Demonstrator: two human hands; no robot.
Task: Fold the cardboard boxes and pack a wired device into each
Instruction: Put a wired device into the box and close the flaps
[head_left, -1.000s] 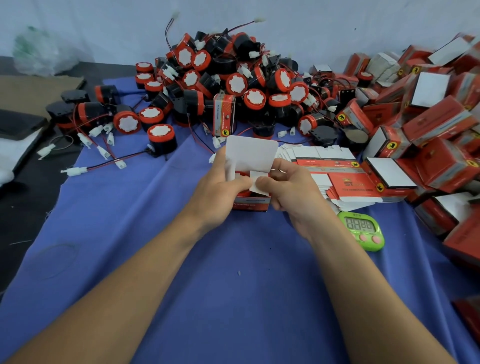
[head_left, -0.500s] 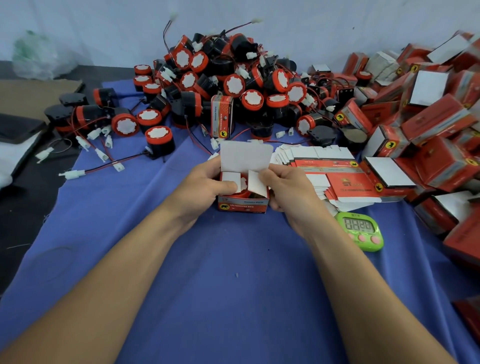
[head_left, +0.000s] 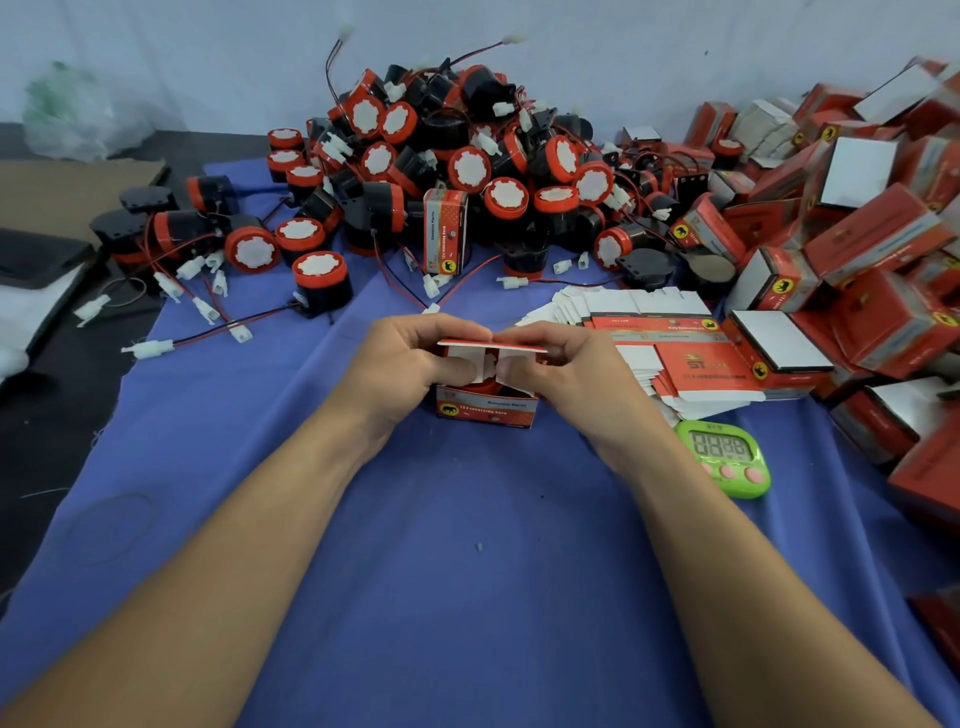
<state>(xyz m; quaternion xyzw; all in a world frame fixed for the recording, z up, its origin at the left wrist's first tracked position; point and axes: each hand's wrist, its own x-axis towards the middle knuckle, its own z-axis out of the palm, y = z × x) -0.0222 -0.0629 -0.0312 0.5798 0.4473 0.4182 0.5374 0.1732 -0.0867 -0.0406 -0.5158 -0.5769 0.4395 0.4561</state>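
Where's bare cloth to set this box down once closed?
Bare blue cloth lies near you, between the forearms below the box, and left of the left hand. Crowded: device pile behind, flat cartons, timer and packed boxes right.

The box (head_left: 487, 410) sits between device pile (head_left: 457, 171) behind and timer (head_left: 724, 457) right.

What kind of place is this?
Likely a small hand-packing bench: a heap of round black-and-red wired devices, a stack of flat red-and-white cardboard boxes, and a pile of folded red boxes.
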